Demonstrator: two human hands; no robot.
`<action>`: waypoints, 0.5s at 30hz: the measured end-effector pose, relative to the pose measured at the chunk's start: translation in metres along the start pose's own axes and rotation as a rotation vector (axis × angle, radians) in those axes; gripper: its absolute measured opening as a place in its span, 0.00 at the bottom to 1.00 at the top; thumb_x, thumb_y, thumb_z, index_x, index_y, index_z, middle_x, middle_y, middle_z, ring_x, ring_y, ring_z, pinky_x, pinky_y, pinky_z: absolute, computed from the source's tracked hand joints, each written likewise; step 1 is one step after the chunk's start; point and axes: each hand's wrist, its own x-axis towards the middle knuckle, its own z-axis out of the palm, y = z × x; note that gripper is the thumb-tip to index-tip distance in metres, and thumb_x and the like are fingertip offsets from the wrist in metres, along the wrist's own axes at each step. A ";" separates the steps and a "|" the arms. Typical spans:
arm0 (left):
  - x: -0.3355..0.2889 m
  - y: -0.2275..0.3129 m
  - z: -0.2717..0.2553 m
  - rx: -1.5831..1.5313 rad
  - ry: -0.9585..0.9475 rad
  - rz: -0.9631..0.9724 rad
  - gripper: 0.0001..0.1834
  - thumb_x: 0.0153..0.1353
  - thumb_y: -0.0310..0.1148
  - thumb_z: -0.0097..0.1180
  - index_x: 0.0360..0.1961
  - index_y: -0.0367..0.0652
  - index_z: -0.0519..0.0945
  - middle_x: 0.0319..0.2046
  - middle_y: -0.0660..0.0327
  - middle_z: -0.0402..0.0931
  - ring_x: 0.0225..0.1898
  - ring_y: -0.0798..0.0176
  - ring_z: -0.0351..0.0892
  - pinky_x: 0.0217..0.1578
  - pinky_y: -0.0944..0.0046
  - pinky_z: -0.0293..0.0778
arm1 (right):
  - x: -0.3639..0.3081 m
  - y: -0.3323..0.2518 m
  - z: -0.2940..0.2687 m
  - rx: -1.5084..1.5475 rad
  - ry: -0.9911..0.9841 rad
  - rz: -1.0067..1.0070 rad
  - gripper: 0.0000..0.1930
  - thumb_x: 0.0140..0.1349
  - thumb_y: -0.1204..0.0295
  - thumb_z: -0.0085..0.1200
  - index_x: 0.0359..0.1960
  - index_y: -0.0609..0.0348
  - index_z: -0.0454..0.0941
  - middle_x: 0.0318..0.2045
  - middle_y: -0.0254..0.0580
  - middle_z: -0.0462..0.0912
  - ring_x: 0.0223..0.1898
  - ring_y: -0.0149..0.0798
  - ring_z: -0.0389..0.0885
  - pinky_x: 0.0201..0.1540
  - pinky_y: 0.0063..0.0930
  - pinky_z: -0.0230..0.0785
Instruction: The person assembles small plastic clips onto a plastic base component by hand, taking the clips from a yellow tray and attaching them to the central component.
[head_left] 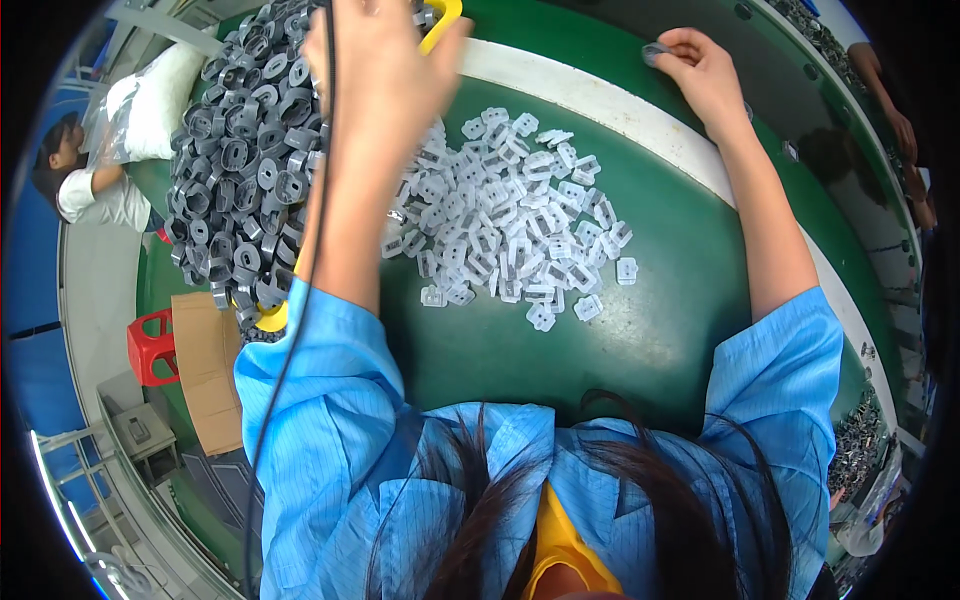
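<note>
My right hand (703,85) is over the far side of the green work surface, past the white strip. Its thumb and fingers pinch a small grey plastic cap (655,53). At the top edge, my left hand (385,70) reaches beside a heap of dark grey plastic caps (245,150). It is smeared by motion, with the thumb apart and the other fingers partly cut off. A yellow tray rim (441,22) shows just beyond the left thumb. Between my arms lies a pile of small translucent plastic pieces (510,210) on the green surface (500,360).
A white strip (610,100) runs across the surface. A black cable (318,220) hangs over my left forearm. On the left are a person (85,180) beside a white plastic bag (160,100), a red stool (152,347) and cardboard (205,375). Small parts (857,440) lie heaped at the right.
</note>
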 end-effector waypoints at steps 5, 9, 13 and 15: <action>-0.003 -0.066 0.009 0.193 -0.487 -0.269 0.30 0.54 0.49 0.57 0.55 0.45 0.71 0.47 0.50 0.75 0.50 0.49 0.74 0.50 0.57 0.69 | 0.016 0.014 -0.023 -0.270 0.290 -0.101 0.18 0.52 0.66 0.59 0.44 0.60 0.77 0.35 0.37 0.80 0.38 0.31 0.78 0.44 0.22 0.68; -0.013 -0.077 0.016 0.187 -0.456 -0.161 0.22 0.57 0.44 0.55 0.50 0.44 0.76 0.43 0.51 0.76 0.46 0.48 0.75 0.47 0.57 0.70 | -0.003 -0.038 -0.015 -0.242 0.393 -0.057 0.11 0.54 0.76 0.55 0.40 0.66 0.76 0.31 0.39 0.82 0.32 0.29 0.79 0.37 0.21 0.70; -0.017 -0.083 0.016 0.144 -0.351 -0.045 0.19 0.57 0.41 0.56 0.48 0.46 0.77 0.39 0.52 0.77 0.42 0.48 0.76 0.43 0.57 0.72 | -0.014 -0.062 -0.014 0.011 0.112 -0.143 0.09 0.53 0.74 0.55 0.35 0.66 0.78 0.28 0.39 0.81 0.31 0.28 0.77 0.37 0.21 0.69; -0.010 -0.055 0.005 0.081 -0.327 -0.101 0.18 0.57 0.40 0.56 0.47 0.46 0.77 0.39 0.52 0.77 0.41 0.49 0.77 0.41 0.58 0.73 | -0.026 -0.079 -0.002 0.010 -0.061 -0.179 0.08 0.54 0.74 0.56 0.32 0.66 0.78 0.25 0.37 0.80 0.28 0.27 0.76 0.34 0.22 0.69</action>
